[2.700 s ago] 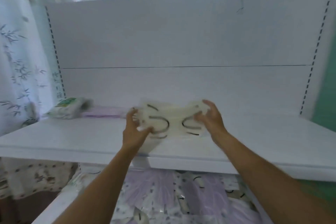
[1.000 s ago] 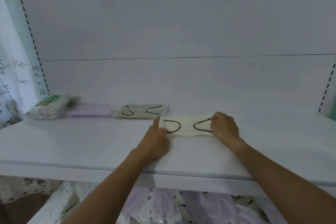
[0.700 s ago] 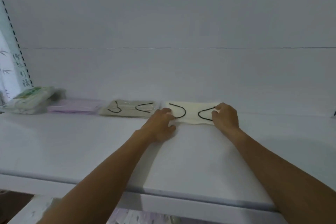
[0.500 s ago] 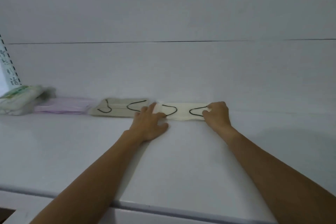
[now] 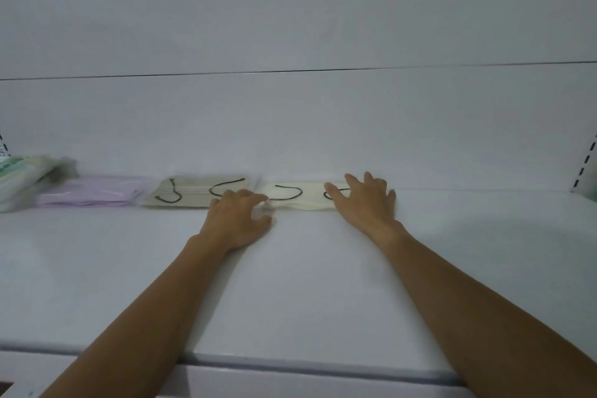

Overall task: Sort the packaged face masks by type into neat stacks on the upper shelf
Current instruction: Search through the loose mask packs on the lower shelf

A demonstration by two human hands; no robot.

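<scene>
A cream packaged mask with black ear loops lies flat against the back of the white upper shelf. My left hand rests at its left end, fingers loosely bent on the package edge. My right hand lies flat over its right end with fingers spread. To the left sit a beige packaged mask with black loops, a lilac mask stack and a green-and-white pack in a row.
The white back panel rises directly behind the row of masks. A slotted upright stands at the far right. The shelf's front edge runs below my forearms.
Both hands carried the cream mask from above the shelf, laid it down and slid it back beside the beige one. My right hand has opened flat over its end.
</scene>
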